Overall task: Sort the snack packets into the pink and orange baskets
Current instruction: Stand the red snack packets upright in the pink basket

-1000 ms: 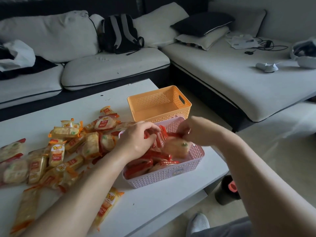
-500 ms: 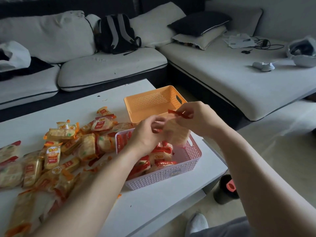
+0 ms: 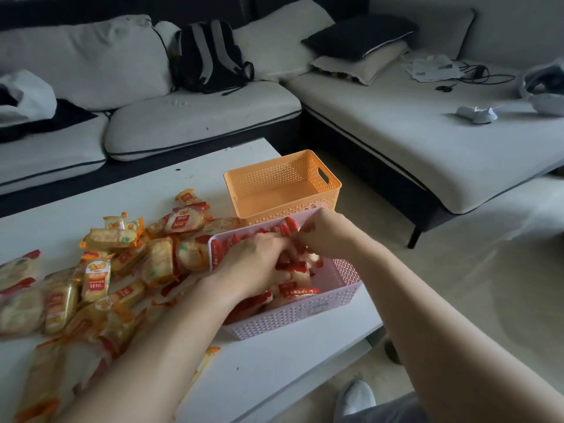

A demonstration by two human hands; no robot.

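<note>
1. The pink basket (image 3: pixel 351 290) stands on the white table (image 3: pixel 274 370), near its right edge. The orange basket (image 3: pixel 332 182) stands directly behind the pink basket's far wall. It cannot be told whether the two baskets touch.
2. The red-edged packets (image 3: pixel 300 291) lie piled inside the pink basket. Several stand on edge along its far and left walls.
3. The left hand (image 3: pixel 253 265) is inside the pink basket, palm down. Its fingers bend downward into the packets and the fingertips are hidden. It cannot be told whether the hand grips a packet or only presses on the pile.
4. The right hand (image 3: pixel 328 236) is over the far half of the pink basket, just beside the left hand. Its fingers curl toward the red packet edges. The area is blurred, so the grip cannot be told.
5. The inner floor of the orange basket is in plain view.
6. The orange-edged packets (image 3: pixel 97 277) lie in a loose heap on the table, left of the pink basket. A few red-edged ones are mixed in, and the nearest touch the basket's left wall.
7. A grey sofa (image 3: pixel 396 141) runs behind and to the right of the table. A black backpack (image 3: pixel 210 56) leans against its back cushions.
8. A white shoe (image 3: pixel 355 398) shows on the floor below the table's near edge.
</note>
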